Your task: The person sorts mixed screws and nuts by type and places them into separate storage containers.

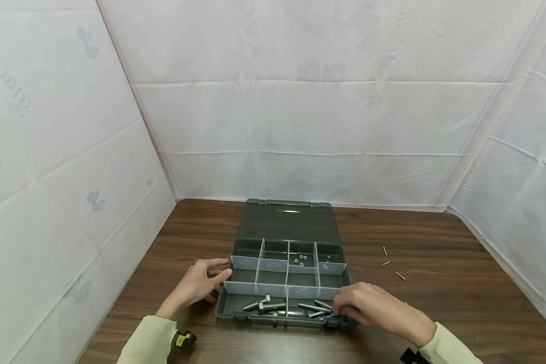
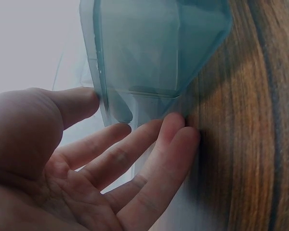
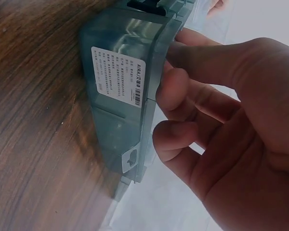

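A dark green transparent organizer box (image 1: 231, 299) lies on the table with its lid (image 1: 288, 222) folded back. My left hand (image 1: 201, 279) is at its left side, thumb at the rim and loosely extended fingers beside the wall in the left wrist view. My right hand (image 1: 368, 307) reaches over the front right corner, its thumb and index finger inside the rim and its other fingers curled outside; what its fingertips touch is hidden. Next to them, several bolts (image 1: 316, 307) lie in the front right compartment. Larger hex bolts (image 1: 272, 306) lie in the front left one.
Small nuts (image 1: 302, 257) sit in two back compartments, split by pale dividers (image 1: 273, 265). Several small screws (image 1: 400, 275) are scattered on the wooden table (image 1: 441, 298) to the right. White fabric walls (image 1: 300, 126) close off the back and sides.
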Motion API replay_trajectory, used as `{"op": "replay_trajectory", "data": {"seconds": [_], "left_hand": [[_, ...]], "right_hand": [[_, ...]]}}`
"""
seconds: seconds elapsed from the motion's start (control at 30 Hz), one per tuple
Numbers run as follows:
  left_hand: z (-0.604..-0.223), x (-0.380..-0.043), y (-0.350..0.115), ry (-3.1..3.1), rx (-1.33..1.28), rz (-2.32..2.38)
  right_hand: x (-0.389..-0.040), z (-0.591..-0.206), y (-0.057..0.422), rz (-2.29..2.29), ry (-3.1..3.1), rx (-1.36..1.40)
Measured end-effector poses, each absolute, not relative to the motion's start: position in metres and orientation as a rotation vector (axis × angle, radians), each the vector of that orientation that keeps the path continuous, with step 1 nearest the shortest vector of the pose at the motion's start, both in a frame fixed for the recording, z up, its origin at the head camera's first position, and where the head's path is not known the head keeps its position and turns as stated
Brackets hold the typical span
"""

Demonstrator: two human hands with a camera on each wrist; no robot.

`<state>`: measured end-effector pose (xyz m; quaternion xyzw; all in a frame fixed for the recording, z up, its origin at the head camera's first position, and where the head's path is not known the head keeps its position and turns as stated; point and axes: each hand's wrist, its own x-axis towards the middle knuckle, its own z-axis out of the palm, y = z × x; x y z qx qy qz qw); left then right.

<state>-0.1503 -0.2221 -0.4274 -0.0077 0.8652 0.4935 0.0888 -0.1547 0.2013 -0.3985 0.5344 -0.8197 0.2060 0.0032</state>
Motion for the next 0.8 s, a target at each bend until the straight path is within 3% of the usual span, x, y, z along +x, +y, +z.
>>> {"op": "replay_trajectory", "data": {"seconds": [0.8], "left_hand": [[-0.4264, -0.1492, -0.223, 2.558, -0.013, 1.486]], "right_hand": [[-0.1556, -0.4005, 0.203, 0.542, -2.522, 1.65]]}}
